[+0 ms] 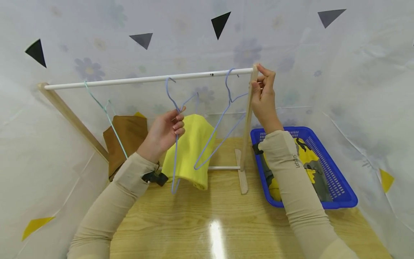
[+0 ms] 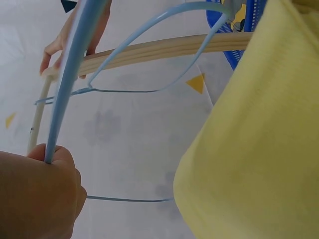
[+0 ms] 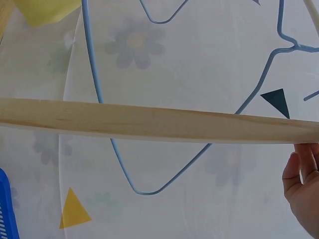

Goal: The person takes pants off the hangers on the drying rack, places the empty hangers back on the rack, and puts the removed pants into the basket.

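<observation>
A clothes rack with a white rail (image 1: 194,76) and wooden end posts stands on the table. My left hand (image 1: 165,133) pinches a light-blue hanger (image 1: 169,92) just below its hook, which is over the rail near the middle. A yellow cloth (image 1: 191,151) hangs folded at this hanger, beside my fingers. My right hand (image 1: 266,95) holds the top of the right wooden post (image 1: 248,122), thumb and fingers about it. Just left of that post hangs a bare blue hanger (image 1: 211,136). In the right wrist view the post (image 3: 149,122) crosses in front of it.
Near the rail's left end hangs a mint-green hanger (image 1: 114,129), with a brown cloth (image 1: 127,135) behind it. A blue basket (image 1: 346,194) with camouflage clothing (image 1: 307,154) sits on the wooden table (image 1: 181,230) at the right. A patterned curtain (image 1: 181,21) closes the back.
</observation>
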Available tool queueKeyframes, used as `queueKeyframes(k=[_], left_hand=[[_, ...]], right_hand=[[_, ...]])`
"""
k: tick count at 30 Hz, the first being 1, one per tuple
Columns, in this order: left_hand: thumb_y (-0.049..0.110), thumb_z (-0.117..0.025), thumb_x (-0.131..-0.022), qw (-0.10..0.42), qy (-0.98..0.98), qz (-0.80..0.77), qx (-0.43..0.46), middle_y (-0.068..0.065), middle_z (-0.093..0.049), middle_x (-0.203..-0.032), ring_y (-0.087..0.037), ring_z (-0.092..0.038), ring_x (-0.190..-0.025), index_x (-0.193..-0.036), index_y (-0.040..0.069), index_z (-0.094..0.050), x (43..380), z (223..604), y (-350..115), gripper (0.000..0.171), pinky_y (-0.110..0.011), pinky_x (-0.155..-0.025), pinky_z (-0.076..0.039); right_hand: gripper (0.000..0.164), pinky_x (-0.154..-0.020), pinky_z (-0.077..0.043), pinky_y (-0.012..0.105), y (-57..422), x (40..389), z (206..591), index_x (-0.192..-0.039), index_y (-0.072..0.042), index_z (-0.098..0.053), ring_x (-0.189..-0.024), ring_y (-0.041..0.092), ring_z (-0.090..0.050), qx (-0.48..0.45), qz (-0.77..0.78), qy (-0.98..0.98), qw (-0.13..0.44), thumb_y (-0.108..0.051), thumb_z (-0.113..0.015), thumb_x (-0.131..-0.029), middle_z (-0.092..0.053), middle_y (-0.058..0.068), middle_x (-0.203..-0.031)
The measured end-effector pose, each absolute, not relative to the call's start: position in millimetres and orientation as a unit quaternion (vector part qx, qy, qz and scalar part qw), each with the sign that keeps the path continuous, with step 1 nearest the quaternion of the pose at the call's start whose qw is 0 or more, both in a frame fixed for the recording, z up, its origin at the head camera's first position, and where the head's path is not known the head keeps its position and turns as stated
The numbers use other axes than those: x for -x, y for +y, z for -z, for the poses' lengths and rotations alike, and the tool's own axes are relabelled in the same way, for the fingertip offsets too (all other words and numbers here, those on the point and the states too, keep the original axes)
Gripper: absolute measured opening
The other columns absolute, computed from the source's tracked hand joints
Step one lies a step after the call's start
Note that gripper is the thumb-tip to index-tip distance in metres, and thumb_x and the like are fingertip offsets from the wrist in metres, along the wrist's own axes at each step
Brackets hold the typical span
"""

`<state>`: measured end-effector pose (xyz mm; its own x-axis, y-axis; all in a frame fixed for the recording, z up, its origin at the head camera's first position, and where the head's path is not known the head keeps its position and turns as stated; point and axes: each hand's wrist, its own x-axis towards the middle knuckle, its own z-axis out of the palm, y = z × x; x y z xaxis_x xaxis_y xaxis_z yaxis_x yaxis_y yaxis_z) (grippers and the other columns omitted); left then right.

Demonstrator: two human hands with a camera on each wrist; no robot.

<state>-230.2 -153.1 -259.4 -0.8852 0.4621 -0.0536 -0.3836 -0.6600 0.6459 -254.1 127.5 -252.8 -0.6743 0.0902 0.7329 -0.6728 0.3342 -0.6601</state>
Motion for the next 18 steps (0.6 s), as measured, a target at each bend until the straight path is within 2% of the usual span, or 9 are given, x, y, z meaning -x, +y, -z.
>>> queueKeyframes(k=[6,12,18], left_hand=[[0.022,-0.047,-0.093,0.218,0.340,-0.913,-0.053,-0.001,-0.037,-0.075,-0.012,-0.021,-0.054,-0.109,0.004,-0.044,224.0,262.4,-151.1,0.025,-0.022,-0.048,-0.023],[0.023,-0.047,-0.092,0.221,0.318,-0.921,-0.044,-0.001,-0.037,-0.076,-0.012,-0.019,-0.055,-0.104,0.005,-0.045,219.3,265.3,-148.8,0.022,-0.022,-0.049,-0.021],[0.026,-0.042,-0.094,0.226,0.299,-0.926,-0.037,-0.001,-0.037,-0.075,-0.012,-0.018,-0.054,-0.119,0.005,-0.040,213.9,268.1,-147.0,0.032,-0.022,-0.047,-0.022]], right_hand=[[0.038,-0.071,-0.040,0.028,126.9,254.0,251.8,-0.131,-0.014,-0.023,-0.086,0.029,-0.046,-0.205,-0.537,-0.735,0.359,-0.012,-0.032,-0.094,-0.044,0.021,-0.098],[0.038,-0.071,-0.041,0.027,126.3,253.9,250.5,-0.131,-0.013,-0.023,-0.085,0.029,-0.046,-0.207,-0.535,-0.736,0.359,-0.012,-0.032,-0.094,-0.043,0.021,-0.098],[0.038,-0.071,-0.041,0.029,125.2,253.8,249.8,-0.131,-0.011,-0.023,-0.084,0.028,-0.046,-0.209,-0.533,-0.734,0.366,-0.012,-0.032,-0.094,-0.043,0.022,-0.098]])
